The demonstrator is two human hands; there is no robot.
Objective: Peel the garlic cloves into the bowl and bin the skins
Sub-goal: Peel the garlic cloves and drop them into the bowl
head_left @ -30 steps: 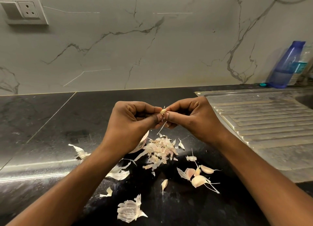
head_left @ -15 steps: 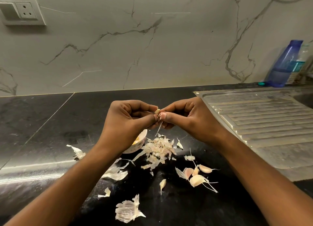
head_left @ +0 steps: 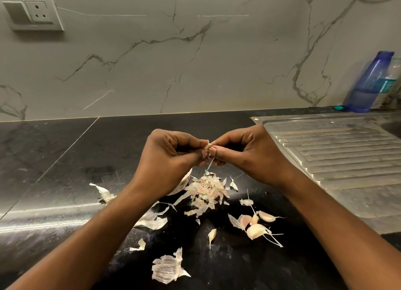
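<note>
Head view: one clove [head_left: 208,146] pinched between left hand [head_left: 167,159] and right hand [head_left: 249,155], both grips closed on it, above desk [head_left: 65,159]. Skins heap [head_left: 208,189] unbinned; loose cloves [head_left: 257,230] unpeeled. I judge roughly midway.

Left hand [head_left: 169,159] and right hand [head_left: 245,155] meet over mid-counter [head_left: 65,159], both pinching one garlic clove [head_left: 208,146] between them, with the skin pile [head_left: 208,192] on the counter at their 6 o'clock and the bowl [head_left: 184,182] tucked under the left hand, just beside the pile at its 10 o'clock. From the pile: loose cloves [head_left: 256,226] at 4 o'clock, single clove [head_left: 212,234] at 6, big skin piece [head_left: 167,268] further out at 7, skin scraps [head_left: 152,221] at 8, another scrap [head_left: 105,194] at 9. From the hands: drainboard [head_left: 336,159] at 3 o'clock, bottle [head_left: 366,85] behind it at 2 against the wall [head_left: 152,61], socket [head_left: 32,12] on the wall at 10.
</note>
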